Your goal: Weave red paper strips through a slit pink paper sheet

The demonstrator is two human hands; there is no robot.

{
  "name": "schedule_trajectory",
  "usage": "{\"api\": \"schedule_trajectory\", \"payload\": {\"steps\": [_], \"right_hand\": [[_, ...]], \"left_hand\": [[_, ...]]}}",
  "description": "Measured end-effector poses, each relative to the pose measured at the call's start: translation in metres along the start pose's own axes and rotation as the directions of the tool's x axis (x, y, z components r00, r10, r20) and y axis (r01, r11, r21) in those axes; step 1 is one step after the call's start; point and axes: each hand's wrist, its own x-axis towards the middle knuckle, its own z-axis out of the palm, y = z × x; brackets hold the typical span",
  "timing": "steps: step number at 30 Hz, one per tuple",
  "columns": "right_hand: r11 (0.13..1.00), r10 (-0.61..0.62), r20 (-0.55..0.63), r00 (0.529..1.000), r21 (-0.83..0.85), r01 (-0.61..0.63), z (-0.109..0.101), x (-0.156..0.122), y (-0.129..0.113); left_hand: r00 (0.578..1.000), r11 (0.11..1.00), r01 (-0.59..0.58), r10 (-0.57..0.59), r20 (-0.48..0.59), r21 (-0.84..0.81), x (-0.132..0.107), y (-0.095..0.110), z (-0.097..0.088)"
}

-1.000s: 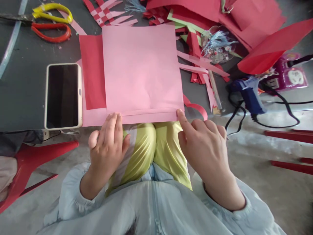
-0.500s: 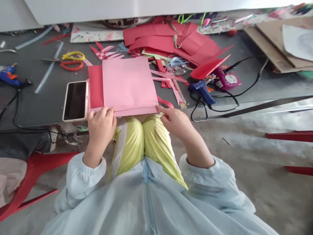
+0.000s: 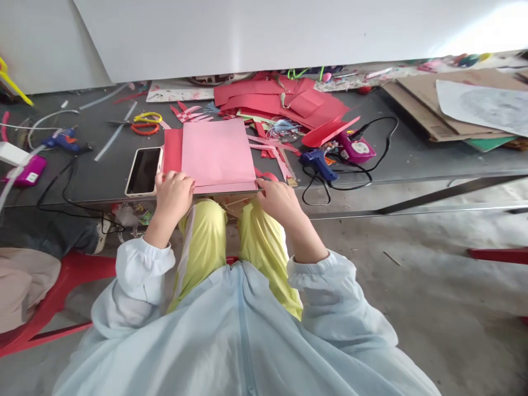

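While both hands pinch its near edge, square pink paper sheet (image 3: 218, 151) lies flat on dark grey counter (image 3: 105, 179).
Each grip closed on sheet: left hand (image 3: 173, 192) at 7 o'clock corner, right hand (image 3: 278, 201) at 5 o'clock corner.

The left hand (image 3: 175, 192) hides the pink paper's (image 3: 218, 151) near corner.

A phone (image 3: 144, 171) lies left of the paper sheet (image 3: 218, 153); glue gun (image 3: 317, 162) right.
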Motion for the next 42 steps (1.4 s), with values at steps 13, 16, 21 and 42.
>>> {"api": "schedule_trajectory", "payload": {"steps": [13, 16, 21, 42], "right_hand": [[0.96, -0.193, -0.402, 0.895, 0.112, 0.257, -0.03, -0.021, -0.005], [0.957, -0.193, -0.426, 0.884, 0.118, 0.265, -0.037, -0.021, -0.001], [0.968, -0.157, -0.314, 0.936, 0.137, 0.209, -0.035, -0.02, 0.015], [0.824, -0.351, -0.648, 0.677, 0.13, 0.551, -0.121, -0.115, -0.008]], "left_hand": [[0.989, 0.994, 0.017, -0.033, -0.146, -0.111, 0.032, -0.002, -0.06], [0.937, 0.995, -0.055, 0.023, -0.348, -0.082, 0.045, 0.004, -0.103], [0.846, 0.983, -0.084, 0.158, -0.51, 0.166, 0.048, 0.013, -0.169], [0.949, 0.796, -0.315, 0.253, -0.189, -0.517, -0.021, 0.08, -0.193]]}}
